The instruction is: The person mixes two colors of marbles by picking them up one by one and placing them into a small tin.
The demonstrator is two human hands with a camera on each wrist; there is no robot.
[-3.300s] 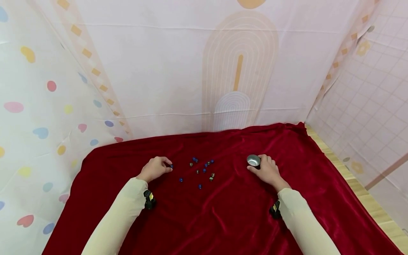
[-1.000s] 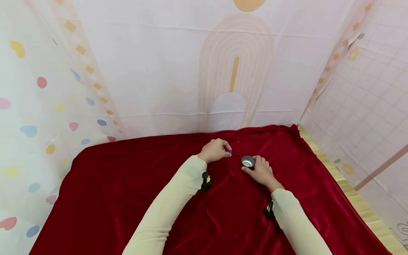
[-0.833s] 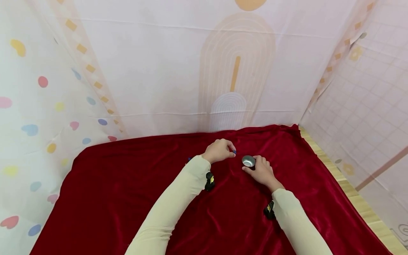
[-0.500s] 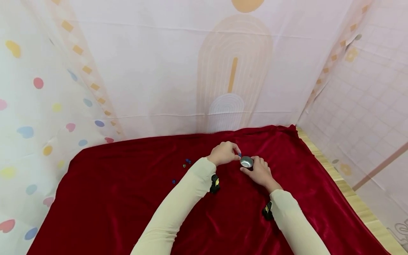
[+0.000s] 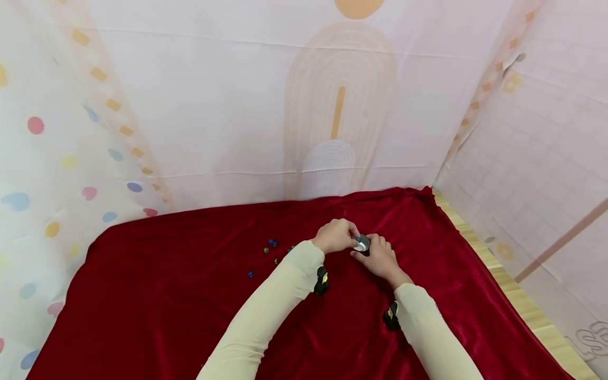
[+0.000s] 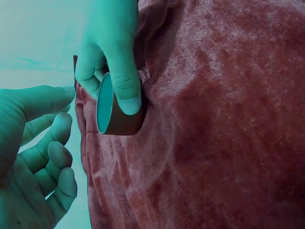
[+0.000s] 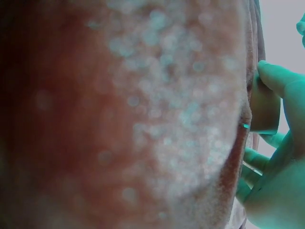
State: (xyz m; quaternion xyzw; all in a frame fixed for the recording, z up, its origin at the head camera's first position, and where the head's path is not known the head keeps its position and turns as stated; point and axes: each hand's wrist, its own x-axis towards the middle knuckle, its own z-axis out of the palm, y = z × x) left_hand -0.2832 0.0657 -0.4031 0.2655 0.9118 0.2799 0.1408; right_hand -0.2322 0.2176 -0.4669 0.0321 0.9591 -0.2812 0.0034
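My left hand [image 5: 336, 236] pinches a small blue bead [image 5: 357, 239] between thumb and fingertips, right over the mouth of a small silver metal cup [image 5: 363, 244]. In the left wrist view the left hand [image 6: 28, 143] has its thumb and index tips together beside the cup [image 6: 126, 117], and the bead is hidden there. My right hand [image 5: 382, 258] grips the cup from the right, thumb on the near side and fingers round the far side. The right wrist view catches the cup's wall [image 7: 264, 107] beyond the right thumb.
Several blue and greenish patterned beads [image 5: 272, 242] lie scattered on the dark red velvet cloth [image 5: 166, 295], some hidden behind the left sleeve [image 5: 275, 295]. A patterned curtain [image 5: 214, 105] rises along the back. Bare wooden edge [image 5: 503, 279] shows at the right.
From the left side of the beads, my left hand has carried the blue bead rightward to the cup. My right hand holds the cup in place. The head view has turned slightly.
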